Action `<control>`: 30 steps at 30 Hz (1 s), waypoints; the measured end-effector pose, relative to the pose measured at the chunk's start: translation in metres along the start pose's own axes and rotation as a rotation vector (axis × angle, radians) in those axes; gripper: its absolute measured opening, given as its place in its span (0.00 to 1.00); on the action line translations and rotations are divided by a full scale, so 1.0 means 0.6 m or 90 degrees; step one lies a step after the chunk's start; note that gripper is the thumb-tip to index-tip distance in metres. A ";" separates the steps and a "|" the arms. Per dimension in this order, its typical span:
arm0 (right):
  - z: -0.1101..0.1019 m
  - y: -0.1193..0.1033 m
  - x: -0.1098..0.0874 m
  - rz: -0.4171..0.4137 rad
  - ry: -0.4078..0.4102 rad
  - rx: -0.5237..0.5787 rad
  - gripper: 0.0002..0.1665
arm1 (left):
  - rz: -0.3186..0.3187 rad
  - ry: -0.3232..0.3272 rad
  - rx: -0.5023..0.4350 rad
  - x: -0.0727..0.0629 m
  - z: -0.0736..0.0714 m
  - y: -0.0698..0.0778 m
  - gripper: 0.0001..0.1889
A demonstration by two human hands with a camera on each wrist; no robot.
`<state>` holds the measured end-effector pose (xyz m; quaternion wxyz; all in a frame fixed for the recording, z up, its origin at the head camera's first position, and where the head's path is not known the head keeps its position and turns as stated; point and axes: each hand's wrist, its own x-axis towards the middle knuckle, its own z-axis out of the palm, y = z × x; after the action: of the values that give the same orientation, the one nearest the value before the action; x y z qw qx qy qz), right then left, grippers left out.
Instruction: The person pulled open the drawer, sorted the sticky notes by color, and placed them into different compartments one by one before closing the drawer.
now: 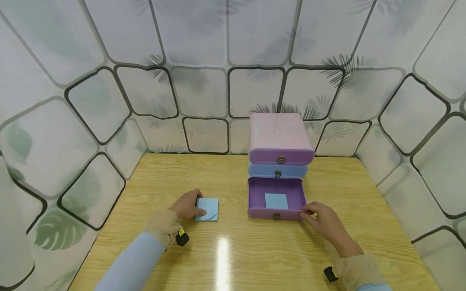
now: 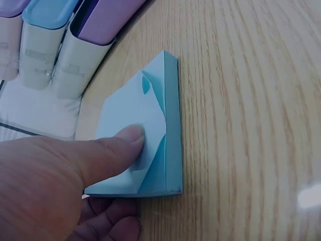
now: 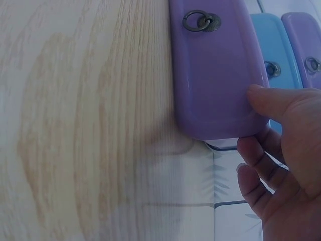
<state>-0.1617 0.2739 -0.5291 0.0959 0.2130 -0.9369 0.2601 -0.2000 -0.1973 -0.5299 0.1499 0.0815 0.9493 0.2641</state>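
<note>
A light blue sticky note pad (image 1: 209, 206) lies on the table left of a small drawer cabinet. My left hand (image 1: 186, 205) grips it from its left side. In the left wrist view the thumb presses the pad's top sheet (image 2: 133, 118), which lifts and curls along one edge, while the other fingers are curled at the pad's side, partly hidden. My right hand (image 1: 325, 222) pinches the right front corner of the pulled-out bottom purple drawer (image 1: 260, 212). The thumb lies on the drawer front (image 3: 220, 75) in the right wrist view. One blue sticky note (image 1: 276, 201) lies inside the drawer.
The cabinet's pink top (image 1: 278, 131) stands at the back right of the wooden table (image 1: 174, 173). Above the open drawer, a blue drawer (image 1: 262, 170) and a purple upper drawer (image 1: 263, 156) are closed, each with a ring pull. Patterned panels (image 1: 202, 93) enclose the table's back and sides.
</note>
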 end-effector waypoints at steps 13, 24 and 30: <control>-0.002 -0.003 0.000 -0.026 0.023 0.002 0.06 | 0.018 0.050 -0.049 -0.005 0.001 0.014 0.14; 0.001 -0.002 -0.002 -0.034 0.037 0.000 0.07 | 0.043 0.081 -0.109 -0.006 -0.002 0.035 0.07; 0.000 0.000 0.000 -0.024 0.028 0.004 0.06 | 0.064 0.116 -0.168 -0.006 -0.004 0.057 0.06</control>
<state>-0.1615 0.2736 -0.5292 0.1208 0.2251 -0.9296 0.2657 -0.1948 -0.1701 -0.5089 0.0591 0.0842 0.9107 0.4002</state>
